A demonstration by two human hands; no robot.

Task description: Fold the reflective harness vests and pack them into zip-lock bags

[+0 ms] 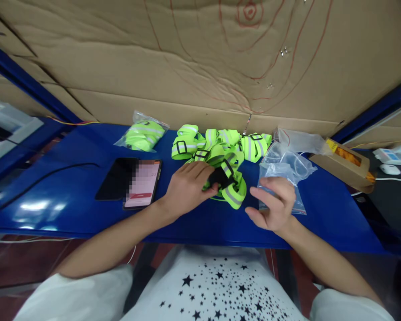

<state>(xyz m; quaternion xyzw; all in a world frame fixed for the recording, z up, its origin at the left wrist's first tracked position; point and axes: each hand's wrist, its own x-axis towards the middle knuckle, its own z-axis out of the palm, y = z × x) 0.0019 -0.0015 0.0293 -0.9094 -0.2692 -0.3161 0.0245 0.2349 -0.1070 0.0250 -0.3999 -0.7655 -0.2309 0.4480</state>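
My left hand is closed on a bundle of neon-yellow reflective strap, which has a grey stripe and black buckle parts. Just right of it, my right hand hangs in the air with its fingers apart and nothing between them. Behind the left hand lies a pile of the same reflective straps with black slide buckles. Clear plastic bags lie beyond and partly beneath my right hand. A filled clear bag with a folded yellow strap inside sits at the back left.
On the blue table, a phone with a lit screen lies in a dark flip case, left of my left hand. A black cable runs along the left. A cardboard box stands at the right; a cardboard wall rises behind.
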